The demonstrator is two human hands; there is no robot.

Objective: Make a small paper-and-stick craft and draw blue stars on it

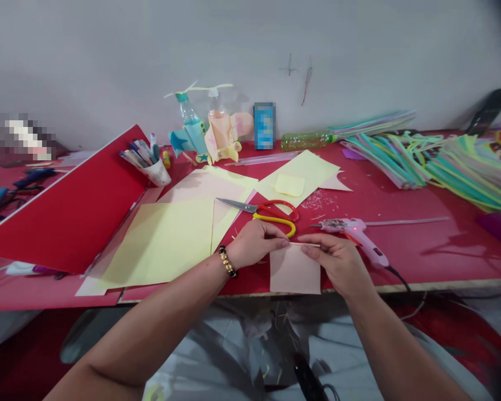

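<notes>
Left hand [256,243] and right hand [331,262] pinch a thin strip [305,244] at the top edge of a pink paper square [295,271], which lies on the counter [442,256]. Both appear light and flimsy; hold by the edges.

Bright, even indoor light washes the pale wall [250,50], soft shadows lie under the left hand [256,243] and right hand [336,262] at 6 o'clock, faint glare sheens the red tabletop [442,248] at 3 o'clock, and the wide view bends and darkens toward 2 o'clock.
</notes>
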